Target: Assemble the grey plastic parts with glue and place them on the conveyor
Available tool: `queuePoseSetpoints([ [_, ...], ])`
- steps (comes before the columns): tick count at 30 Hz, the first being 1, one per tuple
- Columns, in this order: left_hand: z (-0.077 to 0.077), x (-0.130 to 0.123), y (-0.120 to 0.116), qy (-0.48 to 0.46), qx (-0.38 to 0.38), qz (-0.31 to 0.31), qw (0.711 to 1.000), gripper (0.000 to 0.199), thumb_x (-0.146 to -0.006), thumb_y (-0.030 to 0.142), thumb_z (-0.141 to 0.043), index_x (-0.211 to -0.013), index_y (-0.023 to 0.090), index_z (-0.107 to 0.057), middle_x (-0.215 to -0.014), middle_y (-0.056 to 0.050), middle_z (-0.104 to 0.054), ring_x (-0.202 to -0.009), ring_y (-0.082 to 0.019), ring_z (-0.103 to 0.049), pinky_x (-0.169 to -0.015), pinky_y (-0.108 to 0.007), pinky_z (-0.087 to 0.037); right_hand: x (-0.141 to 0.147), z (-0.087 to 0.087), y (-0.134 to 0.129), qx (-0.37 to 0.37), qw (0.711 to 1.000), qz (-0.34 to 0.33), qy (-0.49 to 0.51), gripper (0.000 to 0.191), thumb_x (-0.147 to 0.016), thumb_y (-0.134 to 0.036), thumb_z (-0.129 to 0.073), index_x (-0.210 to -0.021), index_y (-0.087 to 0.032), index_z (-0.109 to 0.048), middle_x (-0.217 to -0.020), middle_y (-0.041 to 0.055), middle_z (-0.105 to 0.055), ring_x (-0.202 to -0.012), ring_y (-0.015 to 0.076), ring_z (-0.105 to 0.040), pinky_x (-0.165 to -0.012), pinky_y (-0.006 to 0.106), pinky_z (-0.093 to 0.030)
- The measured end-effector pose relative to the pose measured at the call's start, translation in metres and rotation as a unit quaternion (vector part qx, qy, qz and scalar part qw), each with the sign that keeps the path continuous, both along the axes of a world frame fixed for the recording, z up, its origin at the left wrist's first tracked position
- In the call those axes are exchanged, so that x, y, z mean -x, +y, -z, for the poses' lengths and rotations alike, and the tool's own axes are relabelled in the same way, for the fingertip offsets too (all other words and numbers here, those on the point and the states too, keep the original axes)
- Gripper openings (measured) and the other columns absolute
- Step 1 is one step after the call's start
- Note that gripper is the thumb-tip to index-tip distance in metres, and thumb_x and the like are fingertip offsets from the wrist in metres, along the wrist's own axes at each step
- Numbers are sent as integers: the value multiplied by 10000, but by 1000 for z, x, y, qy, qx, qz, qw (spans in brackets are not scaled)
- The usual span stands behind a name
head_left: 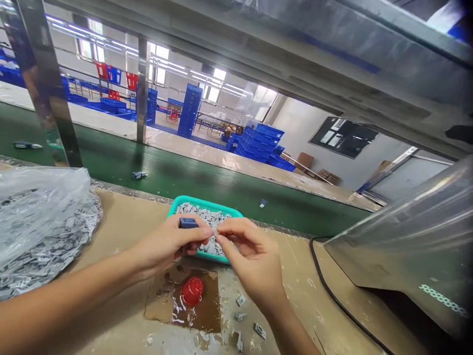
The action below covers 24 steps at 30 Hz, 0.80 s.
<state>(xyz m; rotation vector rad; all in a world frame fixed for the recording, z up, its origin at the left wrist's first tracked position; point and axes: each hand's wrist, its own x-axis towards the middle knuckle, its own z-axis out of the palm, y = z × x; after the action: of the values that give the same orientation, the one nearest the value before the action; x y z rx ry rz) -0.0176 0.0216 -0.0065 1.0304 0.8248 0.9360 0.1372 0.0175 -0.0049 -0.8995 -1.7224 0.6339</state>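
Note:
My left hand [185, 235] is closed around a small dark blue plastic part [188, 223], which shows above the fingers. Thumb and fingers of my right hand [254, 251] pinch close to the left fingertips; what they hold, if anything, is too small to make out. Both hands are over a teal basket [207, 201] filled with small grey plastic pieces [212, 246]. Below them, a red rounded object [192, 291], wet and shiny, rests on a brown wet square sheet [207, 318]. Several loose grey pieces [260, 331] lie to its right.
A clear plastic bag [48, 212] of grey pieces lies at left. Beyond the table runs a green conveyor belt [207, 177] carrying a few small parts [139, 175]. A metal post [142, 93], an overhead shelf, a black cable [332, 296] and a clear sheet [414, 236] surround the workspace.

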Motion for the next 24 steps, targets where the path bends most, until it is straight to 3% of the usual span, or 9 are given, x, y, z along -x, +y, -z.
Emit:
queuePoseSetpoints([
  [2, 2, -1, -1, -42, 41, 3, 998, 207, -668, 253, -645, -605, 127, -493, -562, 35, -448, -510, -48, -346, -487, -188, -256, -4, -1, -4, -134, 986, 26, -100, 154, -726, -90, -548, -753, -203, -649, -769, 38, -625, -726, 143, -591, -654, 286, -509],
  [4, 4, -3, -4, -41, 51, 1, 998, 206, -652, 254, -661, -619, 128, -501, -565, 33, -457, -516, -49, -361, -494, -188, -265, -8, -1, -9, -218, 958, 43, -180, 189, -742, -69, -521, -761, -205, -650, -778, 39, -629, -722, 138, -598, -642, 275, -514],
  [10, 6, -5, -9, 25, 33, 11, 999, 203, -636, 289, -658, -641, 130, -532, -548, 39, -463, -522, -60, -368, -498, -198, -268, -10, 1, -18, -273, 918, 47, -284, 205, -747, -31, -492, -808, -189, -607, -831, 43, -630, -779, 127, -595, -718, 250, -507],
  [13, 6, -2, -8, 100, -29, 12, 994, 200, -622, 298, -656, -715, 145, -566, -601, 37, -486, -568, -77, -401, -529, -206, -293, -11, 1, -19, -260, 922, 48, -282, 185, -747, -30, -487, -779, -174, -598, -807, 44, -621, -757, 123, -586, -695, 246, -498],
  [16, 3, 3, -4, 161, -66, -30, 984, 252, -621, 201, -602, -873, 191, -601, -719, 21, -518, -653, -107, -449, -599, -228, -334, -19, 8, -22, -195, 946, 35, -256, 156, -744, -54, -504, -753, -181, -594, -767, 33, -614, -743, 136, -571, -682, 280, -489],
  [20, -2, 9, 2, 198, -63, -54, 977, 417, -577, 91, -484, -943, 221, -637, -810, -10, -539, -701, -137, -469, -614, -249, -347, -36, 35, -35, -61, 961, -15, -268, 162, -732, -61, -521, -753, -200, -600, -729, 15, -628, -744, 156, -536, -663, 310, -478],
  [24, -1, 12, 5, 191, -61, -44, 979, 479, -568, 108, -506, -1015, 237, -620, -918, -25, -537, -775, -158, -482, -676, -270, -374, -49, 61, -46, -25, 953, -25, -301, 168, -748, -68, -516, -767, -197, -621, -731, 32, -644, -741, 167, -509, -630, 308, -474],
])
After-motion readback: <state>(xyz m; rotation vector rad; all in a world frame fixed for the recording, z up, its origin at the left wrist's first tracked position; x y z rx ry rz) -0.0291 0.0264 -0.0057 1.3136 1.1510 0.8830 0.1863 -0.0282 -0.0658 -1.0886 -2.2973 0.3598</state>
